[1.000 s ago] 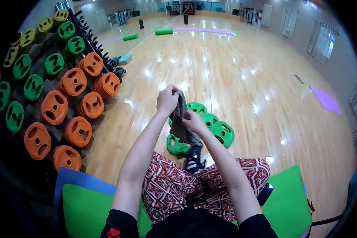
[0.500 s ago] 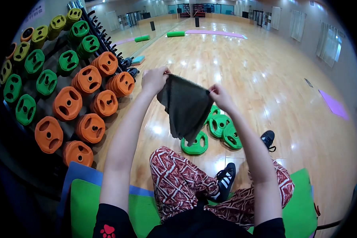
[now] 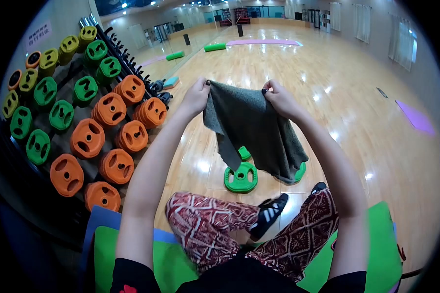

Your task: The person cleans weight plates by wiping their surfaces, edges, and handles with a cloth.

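A dark grey cloth [image 3: 254, 122] hangs in front of me, stretched between my two hands. My left hand [image 3: 197, 96] pinches its upper left corner. On the other side my right hand [image 3: 280, 99] is closed on the top edge, and the fabric droops below it toward the lower right. Beneath the cloth, green weight plates [image 3: 240, 178] lie on the wooden floor, partly covered from view by it. My legs in red patterned trousers [image 3: 210, 219] are bent below, with a black shoe [image 3: 270, 215] on one foot.
A rack at left carries orange plates [image 3: 87, 138], green plates [image 3: 45, 91] and yellow plates [image 3: 48, 59]. I sit on a green mat [image 3: 112, 254]. Farther off are a green foam roller [image 3: 215, 47], a pink mat [image 3: 264, 42] and a purple mat [image 3: 414, 117].
The cloth has been spread wider and now faces me more fully, its lower right part swung out to the right. My right hand has risen. The view has shifted slightly.
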Tool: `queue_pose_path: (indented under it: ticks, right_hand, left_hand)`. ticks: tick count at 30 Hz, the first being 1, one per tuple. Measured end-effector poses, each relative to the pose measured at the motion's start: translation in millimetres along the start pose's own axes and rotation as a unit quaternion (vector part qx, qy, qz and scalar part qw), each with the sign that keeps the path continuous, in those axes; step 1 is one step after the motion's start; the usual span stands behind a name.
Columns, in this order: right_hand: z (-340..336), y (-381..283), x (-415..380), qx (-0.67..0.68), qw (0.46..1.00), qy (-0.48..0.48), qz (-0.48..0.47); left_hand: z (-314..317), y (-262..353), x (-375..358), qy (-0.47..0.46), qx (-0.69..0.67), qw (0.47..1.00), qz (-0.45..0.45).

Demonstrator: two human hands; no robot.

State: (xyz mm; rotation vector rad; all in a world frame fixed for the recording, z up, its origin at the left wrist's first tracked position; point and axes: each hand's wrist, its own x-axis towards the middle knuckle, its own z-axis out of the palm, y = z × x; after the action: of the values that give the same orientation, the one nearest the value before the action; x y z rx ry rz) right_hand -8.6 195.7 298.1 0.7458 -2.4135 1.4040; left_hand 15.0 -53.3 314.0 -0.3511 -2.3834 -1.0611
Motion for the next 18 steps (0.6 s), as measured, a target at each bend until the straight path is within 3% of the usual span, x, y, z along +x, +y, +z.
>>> queue_pose_path:
  ticks: [5,7,9,10,12,14,15,17,18]
  right_hand:
    - [-15,4,-22,-0.02,1.0,0.015,0.012]
    - [-18,6,-25,0.053,0.989,-0.109,0.088]
    - [-16,16,-32,0.011,0.97,-0.224,0.098]
    - [-21,2,-42,-0.028,0.962,-0.259,0.085]
    - [-12,9,-44,-0.111,0.917,-0.366,0.112]
    - [2,21,-49,-0.1,0.924,-0.362,0.069]
    - [4,16,-45,-0.118,0.905,-0.391,0.115]
    - [18,48,-42,0.034,0.914,-0.389,0.111]
    - [27,68,-42,0.028,0.912,-0.393,0.116]
  left_hand:
    - [18,20,1,-0.046,-0.018,0.997,-0.051]
    - [24,21,2,-0.105,-0.066,0.988,-0.093]
    - [26,22,0,-0.174,-0.01,0.979,-0.105]
    - [39,2,0,-0.165,-0.094,0.975,-0.119]
    - [41,-1,-4,-0.219,-0.067,0.962,-0.147]
    - [43,-2,-13,-0.228,-0.051,0.96,-0.155]
    - [43,-4,-12,-0.273,-0.055,0.941,-0.195]
    - [50,-16,-11,-0.282,-0.095,0.926,-0.231]
    - [55,-27,-10,-0.282,-0.104,0.925,-0.232]
